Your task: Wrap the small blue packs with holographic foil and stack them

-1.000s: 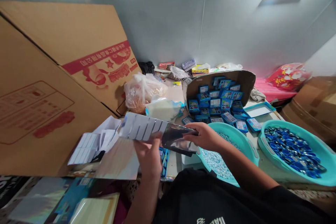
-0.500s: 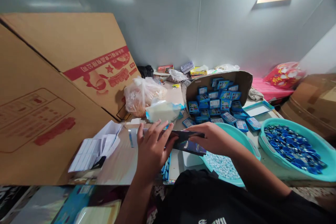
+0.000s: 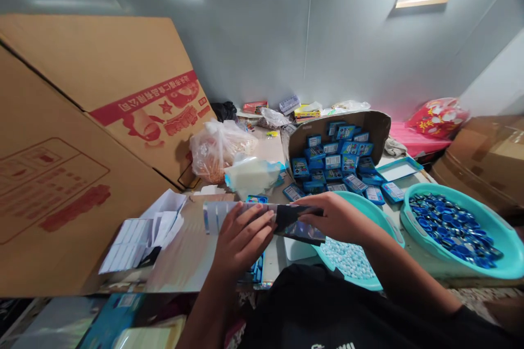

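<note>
A long, narrow, dark printed carton (image 3: pixel 301 223) is held level in front of my body, its pale striped end (image 3: pixel 212 218) pointing left. My left hand (image 3: pixel 248 237) lies across its middle with the fingers bent over the top edge; its thumb is hidden. My right hand (image 3: pixel 333 215) pinches the right end, fingertips on the dark face. Just under the right forearm sits a turquoise basin (image 3: pixel 385 218) of small pale-blue pellets (image 3: pixel 347 259). Part of a blue printed box (image 3: pixel 257 270) shows below the carton, beside the left wrist.
An open cardboard box (image 3: pixel 380 125) spills small blue packs (image 3: pixel 333 162) at the back. Another turquoise basin (image 3: pixel 510 234) on the right holds blue shiny pieces (image 3: pixel 450 223). A tall carton (image 3: pixel 53 174) stands left, near folded white sheets (image 3: pixel 126 242) and a plastic bag (image 3: pixel 221 147).
My left hand's spread fingers have drawn together and lowered onto the carton, sliding slightly right. The right hand keeps its pinch on the right end. The view has shifted slightly.
</note>
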`<state>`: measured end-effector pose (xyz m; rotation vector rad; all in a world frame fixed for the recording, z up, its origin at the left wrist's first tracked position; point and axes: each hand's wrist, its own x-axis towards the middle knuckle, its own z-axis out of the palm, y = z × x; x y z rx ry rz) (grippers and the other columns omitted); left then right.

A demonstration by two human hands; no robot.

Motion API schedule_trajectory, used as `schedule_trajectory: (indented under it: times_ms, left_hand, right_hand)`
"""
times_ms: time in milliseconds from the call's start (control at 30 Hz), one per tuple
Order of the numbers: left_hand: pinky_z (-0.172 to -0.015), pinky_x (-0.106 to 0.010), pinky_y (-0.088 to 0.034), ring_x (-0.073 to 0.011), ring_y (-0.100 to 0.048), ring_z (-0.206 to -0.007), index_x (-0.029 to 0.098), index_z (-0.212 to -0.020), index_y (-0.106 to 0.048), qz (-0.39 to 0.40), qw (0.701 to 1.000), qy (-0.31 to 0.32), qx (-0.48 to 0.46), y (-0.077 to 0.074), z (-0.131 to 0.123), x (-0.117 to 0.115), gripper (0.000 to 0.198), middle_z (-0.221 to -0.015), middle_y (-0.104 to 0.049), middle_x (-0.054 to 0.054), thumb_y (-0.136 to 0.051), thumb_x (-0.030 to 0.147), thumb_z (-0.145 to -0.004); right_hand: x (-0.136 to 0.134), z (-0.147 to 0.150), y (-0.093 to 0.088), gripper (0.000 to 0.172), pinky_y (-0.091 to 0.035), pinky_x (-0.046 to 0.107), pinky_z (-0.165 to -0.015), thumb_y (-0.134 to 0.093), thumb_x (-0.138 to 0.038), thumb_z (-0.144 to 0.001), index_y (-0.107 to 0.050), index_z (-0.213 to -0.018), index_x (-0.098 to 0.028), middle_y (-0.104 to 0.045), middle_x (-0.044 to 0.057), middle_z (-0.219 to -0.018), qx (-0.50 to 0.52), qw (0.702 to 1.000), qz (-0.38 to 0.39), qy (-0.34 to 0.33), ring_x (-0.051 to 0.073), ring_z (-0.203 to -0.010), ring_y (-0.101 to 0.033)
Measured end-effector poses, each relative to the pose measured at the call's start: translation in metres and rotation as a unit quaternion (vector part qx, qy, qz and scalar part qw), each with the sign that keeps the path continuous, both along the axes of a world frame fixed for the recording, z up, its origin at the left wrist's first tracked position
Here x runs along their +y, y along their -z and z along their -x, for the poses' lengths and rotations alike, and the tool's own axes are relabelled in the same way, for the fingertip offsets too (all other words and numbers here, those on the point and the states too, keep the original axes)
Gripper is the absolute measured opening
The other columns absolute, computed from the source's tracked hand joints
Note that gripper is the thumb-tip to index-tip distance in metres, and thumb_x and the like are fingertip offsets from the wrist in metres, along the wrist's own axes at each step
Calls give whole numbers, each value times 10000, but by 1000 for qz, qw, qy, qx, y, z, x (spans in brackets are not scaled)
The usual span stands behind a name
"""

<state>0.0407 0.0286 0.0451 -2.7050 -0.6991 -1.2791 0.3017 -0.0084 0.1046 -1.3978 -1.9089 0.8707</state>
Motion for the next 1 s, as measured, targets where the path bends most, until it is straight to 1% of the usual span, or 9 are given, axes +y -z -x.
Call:
schedule_trajectory:
  times_ms: [133,267,400,467,533,667,767,933,1000]
  left_hand:
    - [-922,-420,-572,-195,-726,-917,288,-847,-707,116,984,84,-104,13,0,-6,196,-891,-771,17,-734,130,-735]
    - [-829,-392,-590,-170,-711,-782,221,-779,-603,250,893,-63,-370,22,-1,-7,153,-806,-713,3,-733,149,-742]
    - [-774,-316,-579,-142,-694,-736,236,-1199,-517,361,776,-159,-492,26,11,8,613,-802,-663,37,-812,204,-662]
    - [-783,-299,-573,-128,-692,-733,269,-1348,-410,439,739,-123,-496,27,20,19,841,-797,-637,60,-836,205,-626]
    - [-773,-283,-573,-127,-694,-735,263,-1351,-429,518,711,-74,-470,27,26,30,855,-782,-624,65,-849,212,-607]
    - [-680,-220,-556,-105,-671,-675,235,-1289,-499,569,710,-15,-415,23,26,45,762,-752,-637,60,-850,207,-612]
    - [-635,-195,-534,-94,-657,-651,208,-1202,-556,550,734,-1,-399,23,15,51,604,-748,-647,46,-825,235,-662]
    - [-708,-248,-547,-148,-697,-777,189,-1125,-571,546,749,-7,-375,35,-3,61,500,-817,-681,0,-805,297,-697]
    - [-750,-275,-549,-158,-699,-800,187,-1133,-563,556,746,-13,-365,42,-7,68,525,-833,-683,-7,-807,324,-689]
  right_hand:
    - [7,-30,42,294,-516,294,-700,-633,-328,-806,-728,-1050,-194,-758,51,-935,27,991,0,130,220,-796,-689]
    - [-17,-74,111,300,-491,311,-679,-557,-395,-829,-709,-936,-160,-739,74,-852,-14,969,20,248,242,-779,-676]
    - [-66,-100,176,450,-480,350,-662,-493,-527,-820,-683,-898,-127,-727,128,-837,-47,914,62,399,284,-756,-668]
    - [-86,-103,199,503,-493,367,-679,-475,-552,-805,-684,-916,-108,-727,149,-856,-55,896,120,424,302,-774,-674]
    - [-97,-102,212,554,-504,417,-764,-513,-511,-776,-659,-1062,-60,-718,199,-982,-102,867,145,466,345,-889,-675]
    - [-90,-81,207,590,-357,576,-1018,-534,-370,-811,-524,-1311,-57,-567,249,-1322,-227,831,-41,506,391,-1223,-527]
    - [-60,-43,177,370,-378,502,-1036,-517,-299,-893,-593,-1232,-171,-639,164,-1235,-172,886,-194,385,292,-1177,-567]
    - [11,37,120,286,-246,518,-1132,-513,-269,-941,-610,-1210,-254,-679,84,-1189,-22,970,-184,157,225,-1126,-615]
    - [37,59,110,374,-324,502,-1091,-558,-345,-923,-567,-1281,-237,-671,94,-1204,61,980,-145,121,232,-1127,-613]
